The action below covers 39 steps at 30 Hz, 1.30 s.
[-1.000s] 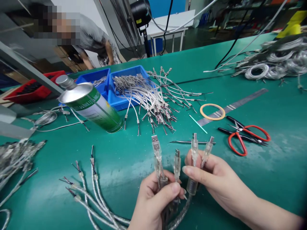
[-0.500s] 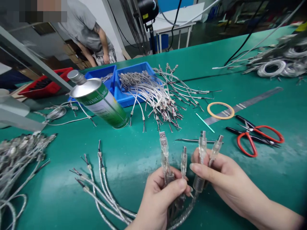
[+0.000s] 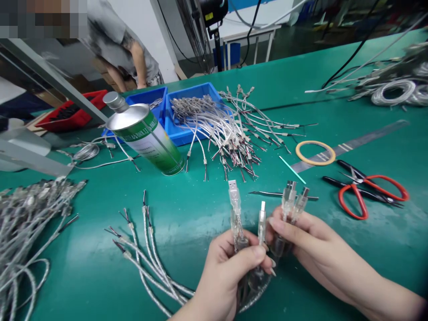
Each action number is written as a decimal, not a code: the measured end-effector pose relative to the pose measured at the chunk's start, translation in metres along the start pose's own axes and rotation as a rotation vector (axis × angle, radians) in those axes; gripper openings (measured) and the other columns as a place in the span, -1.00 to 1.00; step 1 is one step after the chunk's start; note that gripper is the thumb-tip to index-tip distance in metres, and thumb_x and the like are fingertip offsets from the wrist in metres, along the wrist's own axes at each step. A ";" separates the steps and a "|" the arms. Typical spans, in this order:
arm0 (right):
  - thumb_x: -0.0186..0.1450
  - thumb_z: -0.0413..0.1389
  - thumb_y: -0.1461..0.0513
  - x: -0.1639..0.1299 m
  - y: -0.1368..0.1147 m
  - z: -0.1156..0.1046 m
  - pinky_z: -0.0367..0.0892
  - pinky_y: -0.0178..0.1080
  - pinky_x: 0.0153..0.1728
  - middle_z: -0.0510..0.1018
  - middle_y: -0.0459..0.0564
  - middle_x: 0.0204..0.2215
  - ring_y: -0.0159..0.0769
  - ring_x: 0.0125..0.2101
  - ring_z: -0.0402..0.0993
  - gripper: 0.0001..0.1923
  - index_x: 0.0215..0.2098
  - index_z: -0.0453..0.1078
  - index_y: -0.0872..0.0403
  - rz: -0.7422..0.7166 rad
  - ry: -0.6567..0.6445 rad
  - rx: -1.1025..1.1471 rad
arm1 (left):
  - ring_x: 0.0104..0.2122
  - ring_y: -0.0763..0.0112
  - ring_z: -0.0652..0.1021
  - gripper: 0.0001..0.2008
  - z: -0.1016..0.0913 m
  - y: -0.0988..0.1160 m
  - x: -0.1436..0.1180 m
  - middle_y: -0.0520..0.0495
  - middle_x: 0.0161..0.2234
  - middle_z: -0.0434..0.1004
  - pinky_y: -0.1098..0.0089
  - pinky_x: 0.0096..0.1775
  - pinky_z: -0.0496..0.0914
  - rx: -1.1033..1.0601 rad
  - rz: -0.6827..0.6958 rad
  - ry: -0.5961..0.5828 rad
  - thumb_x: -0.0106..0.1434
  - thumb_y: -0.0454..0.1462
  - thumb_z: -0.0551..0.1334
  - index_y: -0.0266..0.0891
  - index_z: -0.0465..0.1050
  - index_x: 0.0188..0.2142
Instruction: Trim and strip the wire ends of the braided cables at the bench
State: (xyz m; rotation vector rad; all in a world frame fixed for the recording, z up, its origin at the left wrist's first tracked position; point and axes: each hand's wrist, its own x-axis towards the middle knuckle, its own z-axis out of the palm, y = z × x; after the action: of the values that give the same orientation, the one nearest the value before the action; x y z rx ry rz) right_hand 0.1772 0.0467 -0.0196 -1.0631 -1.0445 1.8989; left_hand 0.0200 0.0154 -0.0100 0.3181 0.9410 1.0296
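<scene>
Item: clear USB cable ends, four, held upright. Two plugs (image 3: pixel 236 203) are gripped in the closed left hand (image 3: pixel 230 272); two plugs (image 3: pixel 293 200), now drawn closer together than before, are pinched by the right hand (image 3: pixel 301 236). Beyond the right hand: tweezers (image 3: pixel 267 194), red scissors (image 3: pixel 364 194), tape ring (image 3: pixel 315 153). Left: stripped cable ends (image 3: pixel 140 240).

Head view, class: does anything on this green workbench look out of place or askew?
Yes. Cable ends spill over the blue bin onto the table, and the scissors lie open. The left hand and right hand each grip clear USB plugs.
</scene>
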 end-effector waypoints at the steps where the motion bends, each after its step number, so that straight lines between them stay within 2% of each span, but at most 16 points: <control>1: 0.34 0.09 0.08 0.000 0.000 0.000 0.23 -0.29 -0.32 0.40 -0.12 -0.45 -0.36 -0.38 0.29 -0.77 -0.37 0.38 0.05 0.006 -0.020 0.006 | -0.59 0.52 0.48 -0.87 -0.001 0.000 0.000 -0.02 -0.64 0.51 0.52 -0.44 0.37 -0.006 -0.003 -0.006 -0.02 -0.34 0.39 -0.32 0.45 -0.52; 5: 0.34 0.10 0.11 -0.002 -0.001 0.002 0.29 -0.31 -0.34 0.44 -0.09 -0.42 -0.35 -0.36 0.35 -0.81 -0.32 0.43 0.05 0.053 -0.058 0.077 | -0.60 0.51 0.50 -0.90 -0.001 0.000 -0.001 -0.05 -0.63 0.54 0.52 -0.44 0.38 -0.009 -0.023 -0.038 0.00 -0.34 0.37 -0.34 0.49 -0.50; 10: 0.31 0.16 0.17 -0.002 -0.008 0.007 0.35 -0.32 -0.37 0.52 -0.09 -0.46 -0.38 -0.46 0.45 -0.87 -0.23 0.49 0.03 0.089 -0.174 0.293 | -0.60 0.51 0.51 -0.91 -0.001 0.002 -0.001 -0.08 -0.62 0.56 0.54 -0.45 0.37 -0.037 -0.068 -0.086 0.02 -0.34 0.34 -0.37 0.52 -0.48; 15: 0.35 0.11 0.17 -0.002 -0.009 0.005 0.38 -0.36 -0.35 0.54 -0.09 -0.50 -0.41 -0.46 0.49 -0.75 -0.02 0.47 -0.02 0.101 -0.254 0.367 | -0.58 0.50 0.52 -0.89 -0.002 0.001 -0.001 -0.08 -0.61 0.56 0.53 -0.44 0.38 -0.032 -0.082 -0.177 0.06 -0.32 0.33 -0.38 0.53 -0.43; 19: 0.32 0.16 0.17 -0.002 -0.006 0.002 0.38 -0.43 -0.37 0.49 -0.11 -0.51 -0.44 -0.45 0.46 -0.79 -0.11 0.51 0.03 0.081 -0.216 0.381 | -0.54 0.52 0.52 -0.88 -0.004 -0.001 -0.002 -0.03 -0.58 0.56 0.52 -0.40 0.37 -0.008 -0.066 -0.207 0.07 -0.30 0.36 -0.35 0.52 -0.43; 24: 0.37 0.09 0.17 -0.001 -0.005 0.003 0.40 -0.39 -0.43 0.49 -0.11 -0.47 -0.43 -0.48 0.45 -0.83 -0.18 0.50 0.03 0.044 -0.261 0.375 | -0.53 0.54 0.52 -0.88 -0.004 -0.002 -0.003 -0.01 -0.56 0.56 0.52 -0.38 0.36 0.008 -0.066 -0.197 0.05 -0.31 0.39 -0.32 0.50 -0.46; 26: 0.38 0.07 0.17 -0.002 -0.005 0.003 0.39 -0.40 -0.39 0.52 -0.10 -0.44 -0.44 -0.45 0.45 -0.82 -0.17 0.50 0.02 0.034 -0.239 0.331 | -0.52 0.54 0.51 -0.88 -0.004 -0.002 -0.003 0.00 -0.55 0.55 0.52 -0.38 0.34 0.018 -0.053 -0.175 0.05 -0.32 0.39 -0.31 0.48 -0.46; 31: 0.25 0.23 0.11 -0.003 -0.001 0.002 0.35 -0.31 -0.13 0.55 -0.09 -0.23 -0.29 -0.16 0.45 -0.76 -0.11 0.48 -0.07 -0.011 -0.118 0.188 | -0.54 0.59 0.42 -0.85 -0.005 -0.001 -0.003 0.05 -0.58 0.49 0.55 -0.41 0.25 0.091 -0.005 -0.103 0.03 -0.32 0.40 -0.29 0.45 -0.48; 35: 0.23 0.25 0.12 -0.002 0.000 0.003 0.34 -0.31 -0.16 0.54 -0.13 -0.28 -0.34 -0.24 0.46 -0.83 -0.21 0.52 -0.07 -0.008 0.015 0.145 | -0.58 0.61 0.35 -0.81 -0.006 -0.003 -0.001 0.07 -0.60 0.46 0.54 -0.47 0.17 0.105 -0.045 -0.080 0.00 -0.31 0.43 -0.28 0.43 -0.46; 39: 0.25 0.23 0.17 0.000 -0.002 0.005 0.37 -0.34 -0.18 0.56 -0.11 -0.25 -0.35 -0.24 0.49 -0.88 -0.24 0.53 -0.02 0.049 -0.022 0.253 | -0.58 0.61 0.35 -0.78 -0.007 -0.003 0.000 0.07 -0.59 0.47 0.54 -0.47 0.18 0.075 -0.070 -0.112 -0.03 -0.30 0.45 -0.28 0.43 -0.46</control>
State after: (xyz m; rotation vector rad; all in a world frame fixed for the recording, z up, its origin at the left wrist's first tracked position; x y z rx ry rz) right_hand 0.1735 0.0463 -0.0159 -0.9312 -0.7700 2.0235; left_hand 0.0159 0.0125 -0.0155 0.3983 0.8851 0.9053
